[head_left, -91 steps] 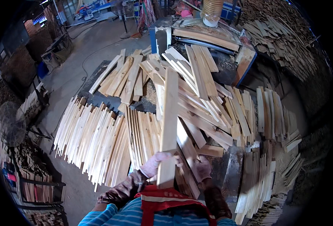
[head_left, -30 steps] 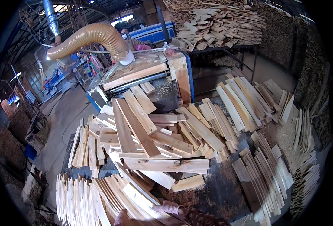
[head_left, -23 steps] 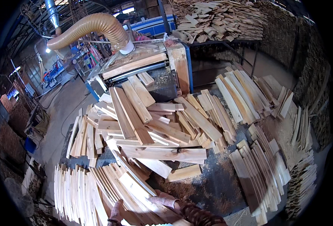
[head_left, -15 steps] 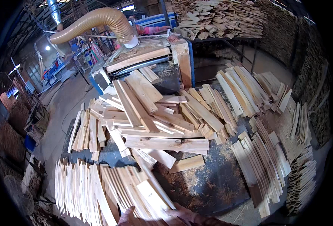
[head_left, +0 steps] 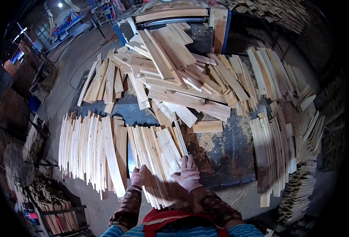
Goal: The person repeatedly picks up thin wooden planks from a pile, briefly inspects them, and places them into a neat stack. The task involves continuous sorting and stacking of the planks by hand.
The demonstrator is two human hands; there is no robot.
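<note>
- Head view: left hand (head_left: 138, 176) and right hand (head_left: 188, 172), gloved, lie flat with fingers spread on the slat stack (head_left: 158, 158), lower centre, grasping nothing.
- Pale, thin, smooth wooden slats; loose boards (head_left: 182, 79) piled above.

Upright slat row (head_left: 103, 154) left of hands, loose board heap (head_left: 174, 75) behind, stacked slats (head_left: 273, 154) far right.

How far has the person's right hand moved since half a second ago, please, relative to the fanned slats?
Yes. The right hand has come forward onto the fanned slats, resting flat near their right edge; earlier it was barely in view at the bottom.
</note>
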